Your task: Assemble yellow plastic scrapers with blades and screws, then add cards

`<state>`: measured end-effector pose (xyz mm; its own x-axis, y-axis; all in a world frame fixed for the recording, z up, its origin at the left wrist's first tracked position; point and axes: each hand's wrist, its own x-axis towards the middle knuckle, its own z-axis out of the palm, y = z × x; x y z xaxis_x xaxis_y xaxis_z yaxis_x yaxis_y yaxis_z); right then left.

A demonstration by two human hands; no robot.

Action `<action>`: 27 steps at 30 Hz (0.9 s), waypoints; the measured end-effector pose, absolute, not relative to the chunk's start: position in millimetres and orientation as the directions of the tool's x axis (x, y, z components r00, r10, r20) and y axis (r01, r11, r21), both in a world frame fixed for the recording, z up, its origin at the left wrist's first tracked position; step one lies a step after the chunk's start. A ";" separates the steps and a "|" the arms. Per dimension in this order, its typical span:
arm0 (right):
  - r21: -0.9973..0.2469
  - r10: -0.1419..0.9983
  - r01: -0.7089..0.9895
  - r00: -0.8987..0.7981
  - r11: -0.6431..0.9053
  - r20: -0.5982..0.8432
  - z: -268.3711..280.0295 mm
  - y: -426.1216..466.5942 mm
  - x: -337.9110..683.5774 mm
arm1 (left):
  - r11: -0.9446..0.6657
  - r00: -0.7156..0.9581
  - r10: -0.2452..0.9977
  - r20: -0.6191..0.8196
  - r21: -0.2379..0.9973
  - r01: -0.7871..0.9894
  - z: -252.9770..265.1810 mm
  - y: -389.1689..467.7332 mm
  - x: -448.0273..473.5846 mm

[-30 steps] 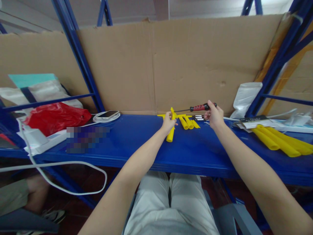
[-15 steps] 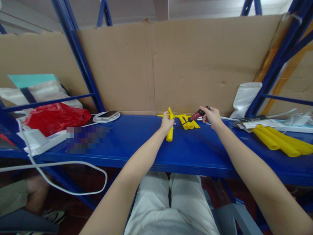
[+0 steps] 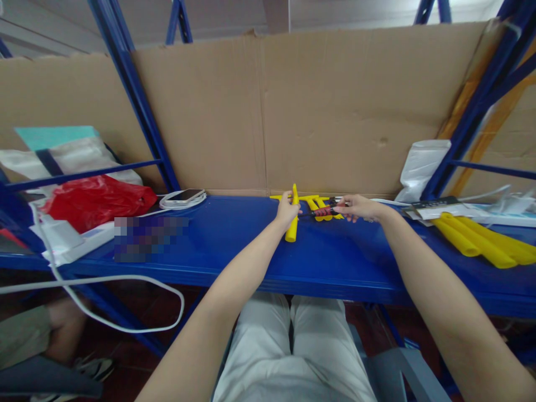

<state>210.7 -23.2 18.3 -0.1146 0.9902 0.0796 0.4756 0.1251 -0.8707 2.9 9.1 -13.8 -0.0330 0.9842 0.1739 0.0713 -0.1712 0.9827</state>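
Observation:
My left hand [image 3: 286, 210] is closed around a yellow tube-shaped piece [image 3: 292, 230], which stands up out of the fist with a narrow top end and a round lower end. Between the fingers of my right hand [image 3: 358, 207] is a screwdriver [image 3: 323, 211] with a red and black handle. Its shaft points left toward the yellow piece; whether the tip touches it I cannot tell. Just behind the screwdriver lie several more yellow pieces [image 3: 310, 199], partly hidden by it.
Several yellow tubes [image 3: 473, 240] lie on the right of the blue table [image 3: 234, 240]. On the left are a red plastic bag [image 3: 100, 201], a phone [image 3: 187, 196] with a coiled white cable, and a white power strip [image 3: 84, 245]. A cardboard sheet [image 3: 326, 111] stands behind. A person's leg shows lower left.
My right hand has come slightly lower, and the screwdriver has swung from steeply slanted to nearly level, its handle now closer to my left hand. My left hand has hardly moved.

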 end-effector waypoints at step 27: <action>-0.265 0.997 0.961 0.071 -0.077 -0.033 26.4 -23.7 217.6 | -0.245 0.136 0.968 0.210 0.906 0.346 3.5 -0.3 29.8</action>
